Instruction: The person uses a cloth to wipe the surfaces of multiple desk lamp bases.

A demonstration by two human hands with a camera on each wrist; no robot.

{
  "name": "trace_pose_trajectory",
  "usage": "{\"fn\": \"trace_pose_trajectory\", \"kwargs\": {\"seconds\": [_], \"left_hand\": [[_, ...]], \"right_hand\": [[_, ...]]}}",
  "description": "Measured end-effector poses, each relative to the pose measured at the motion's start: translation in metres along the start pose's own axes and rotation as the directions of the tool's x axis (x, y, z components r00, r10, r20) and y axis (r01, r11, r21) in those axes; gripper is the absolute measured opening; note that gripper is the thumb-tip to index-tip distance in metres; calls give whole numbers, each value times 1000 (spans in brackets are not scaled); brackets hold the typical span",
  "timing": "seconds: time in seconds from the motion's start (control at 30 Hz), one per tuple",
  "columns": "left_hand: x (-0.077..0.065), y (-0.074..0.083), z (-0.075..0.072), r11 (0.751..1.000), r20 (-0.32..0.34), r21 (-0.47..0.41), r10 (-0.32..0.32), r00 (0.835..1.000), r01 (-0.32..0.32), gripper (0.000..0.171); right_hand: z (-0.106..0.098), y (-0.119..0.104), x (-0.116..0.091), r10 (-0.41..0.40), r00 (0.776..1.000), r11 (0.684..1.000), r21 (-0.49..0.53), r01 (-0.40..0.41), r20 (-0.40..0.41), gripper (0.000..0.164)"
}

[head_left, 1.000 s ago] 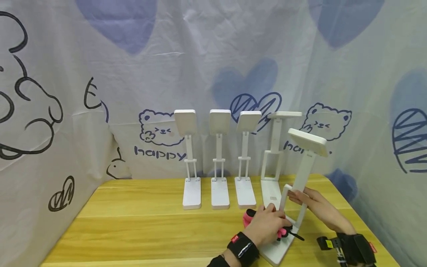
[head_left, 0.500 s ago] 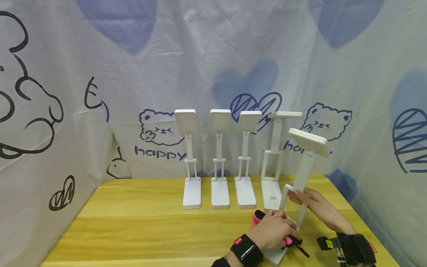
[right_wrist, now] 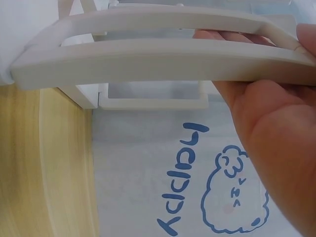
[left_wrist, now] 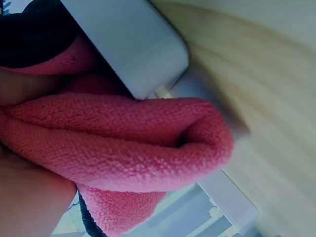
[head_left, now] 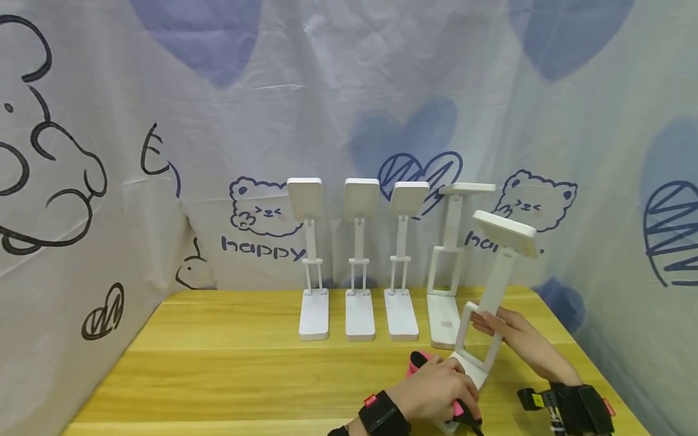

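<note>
A white folding desk lamp [head_left: 498, 281] stands at the right of the table, turned at an angle. My right hand [head_left: 518, 342] grips the frame of its stem, with the fingers passing behind the frame in the right wrist view. Low over the lamp's base [head_left: 473, 369], my left hand [head_left: 436, 387] holds a bunched pink cloth [left_wrist: 148, 148] with black parts. In the left wrist view, a fold of the cloth lies against the end of a white block-shaped base [left_wrist: 133, 44]. The hand and cloth cover the front part of the base in the head view.
Several more white lamps stand in a row along the back of the wooden table [head_left: 229, 375]; the nearest lamp [head_left: 444, 315] is just behind the held one. A printed curtain [head_left: 327, 91] hangs behind and at both sides.
My left hand and the cloth first shift right along the base, then come back left and toward the front edge, uncovering the base's rear part. The right hand and lamp stay put.
</note>
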State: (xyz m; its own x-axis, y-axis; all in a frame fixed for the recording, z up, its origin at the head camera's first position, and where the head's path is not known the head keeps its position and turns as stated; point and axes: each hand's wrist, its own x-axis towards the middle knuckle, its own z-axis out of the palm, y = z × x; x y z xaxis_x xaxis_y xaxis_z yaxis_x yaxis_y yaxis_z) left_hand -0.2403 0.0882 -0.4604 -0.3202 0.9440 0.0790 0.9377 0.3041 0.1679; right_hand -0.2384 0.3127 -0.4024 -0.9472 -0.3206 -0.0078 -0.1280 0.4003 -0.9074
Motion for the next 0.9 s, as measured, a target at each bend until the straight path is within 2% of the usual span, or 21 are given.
{"fn": "trace_pose_trajectory", "kwargs": {"seconds": [0.33, 0.57, 0.73, 0.9], "left_hand": [[-32, -7, -4, 992, -10, -113, 47, 999, -48, 45], [-51, -19, -6, 988, -48, -157, 9, 999, -17, 47], [-56, -25, -5, 990, -68, -139, -27, 997, 17, 43], [-55, -27, -3, 992, -71, -120, -51, 996, 42, 45]], "right_hand": [[-1, 4, 0, 6, 1000, 1000, 12, -5, -9, 64], [0, 2, 1, 19, 1000, 1000, 18, -19, -10, 64], [0, 1, 1, 19, 1000, 1000, 3, -19, -14, 64], [0, 1, 0, 18, 1000, 1000, 8, -18, -15, 64]]}}
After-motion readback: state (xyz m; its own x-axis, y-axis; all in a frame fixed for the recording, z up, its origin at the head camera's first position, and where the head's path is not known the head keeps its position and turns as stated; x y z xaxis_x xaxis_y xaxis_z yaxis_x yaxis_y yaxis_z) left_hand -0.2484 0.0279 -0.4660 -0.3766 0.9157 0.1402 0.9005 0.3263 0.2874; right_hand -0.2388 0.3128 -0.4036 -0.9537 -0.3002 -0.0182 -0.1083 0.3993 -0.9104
